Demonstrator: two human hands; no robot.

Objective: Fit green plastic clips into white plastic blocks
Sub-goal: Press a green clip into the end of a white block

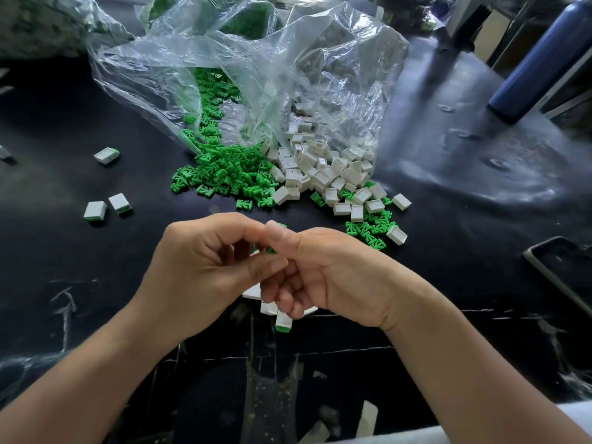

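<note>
Green plastic clips (224, 168) lay in a loose heap on a black, scuffed tabletop (448, 251) that filled the view, its far right part glossy with reflected light. A large clear plastic bag (256, 75) slumped across the far middle, mouth toward the person. Clips trailed out of its left side and white plastic blocks (320, 174) out of its right, the two heaps touching. A dark blue bottle (538, 59) stood at the far right, and a dark flat rimmed object (563, 274) lay at the right edge. Three finished blocks (107, 155) with green ends lay well apart to the left. Near the front, the left hand (205, 264) and right hand (326, 277) met, fingers curled, fingertips pinching a mostly hidden held clip (271, 250). The right hand's lower fingers also curled round several white blocks, one green-ended block (283, 322) poking out beneath.
</note>
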